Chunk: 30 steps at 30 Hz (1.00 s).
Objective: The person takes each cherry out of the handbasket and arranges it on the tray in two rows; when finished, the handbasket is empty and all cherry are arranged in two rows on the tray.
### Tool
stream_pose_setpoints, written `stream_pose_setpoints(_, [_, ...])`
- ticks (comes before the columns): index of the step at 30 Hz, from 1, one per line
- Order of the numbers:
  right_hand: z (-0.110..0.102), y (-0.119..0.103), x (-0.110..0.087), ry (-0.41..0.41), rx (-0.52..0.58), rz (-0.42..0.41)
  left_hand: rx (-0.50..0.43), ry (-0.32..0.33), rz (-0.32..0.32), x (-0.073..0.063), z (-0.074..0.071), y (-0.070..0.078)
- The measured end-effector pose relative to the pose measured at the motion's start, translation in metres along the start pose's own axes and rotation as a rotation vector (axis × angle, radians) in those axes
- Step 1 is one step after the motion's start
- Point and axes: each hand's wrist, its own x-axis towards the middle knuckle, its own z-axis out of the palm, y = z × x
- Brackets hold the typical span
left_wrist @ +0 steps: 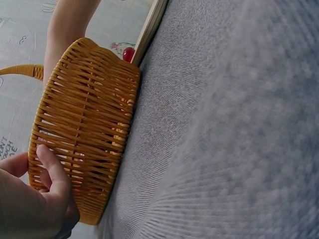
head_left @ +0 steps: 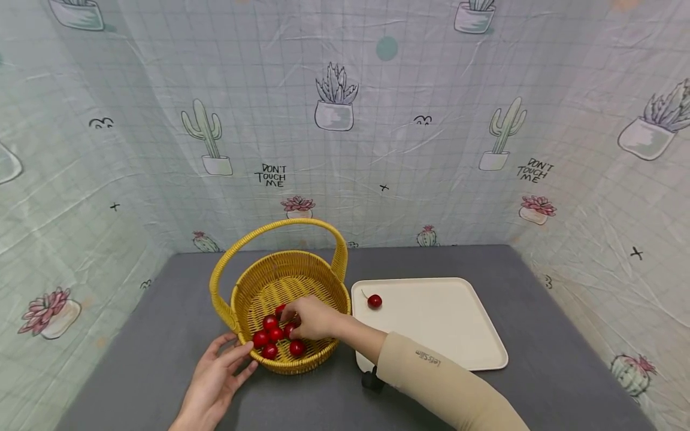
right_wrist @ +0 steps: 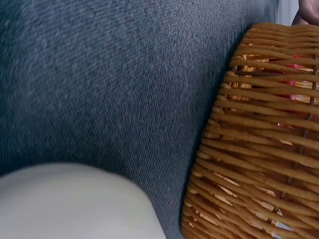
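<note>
A yellow wicker basket (head_left: 288, 365) with a tall handle holds several dark red cherries (head_left: 270, 322). My right hand (head_left: 312, 318) reaches down into it from the right, thumb and fingers curled about a cherry (head_left: 290, 330); its fingers partly cover that fruit. At the basket's front left, my left hand (head_left: 212, 380) touches the rim with loosely extended fingers. The left wrist view shows one of its fingertips (left_wrist: 44, 152) against the outer weave. In the right wrist view the basket wall (right_wrist: 264, 134) fills the right side, and the right hand itself is out of sight.
A cream rectangular tray (head_left: 431, 323) lies right of the basket, with one stemmed cherry (head_left: 374, 301) near its left edge. My right forearm (head_left: 431, 377) crosses over the tray's front left corner. Both stand on a dark grey table (head_left: 302, 407) with a cactus-print cloth (head_left: 377, 197) behind.
</note>
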Motion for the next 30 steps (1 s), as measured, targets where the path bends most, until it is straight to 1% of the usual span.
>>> stream_pose_setpoints(6, [0.004, 0.000, 0.001, 0.000, -0.020, 0.019, -0.003, -0.001, 0.000, -0.001, 0.000, 0.000])
stream_pose_setpoints(12, [0.002, 0.001, 0.001, 0.015, 0.032, 0.021, -0.007, 0.001, 0.004, -0.002, 0.000, 0.000])
stream_pose_setpoints(18, [-0.002, 0.002, -0.002, 0.041, 0.086, 0.000, -0.008, 0.002, 0.005, -0.003, 0.000, 0.000])
stream_pose_setpoints(21, [-0.005, 0.003, -0.004, 0.060, 0.103, -0.025, -0.008, 0.002, 0.004, -0.003, 0.000, 0.000])
stream_pose_setpoints(26, [-0.011, 0.001, -0.008, 0.113, 0.115, -0.076, -0.003, 0.005, 0.006, -0.003, 0.000, 0.000])
stream_pose_setpoints(30, [-0.016, 0.000, -0.012, 0.146, 0.115, -0.095, -0.001, 0.007, 0.009, -0.003, 0.001, 0.000])
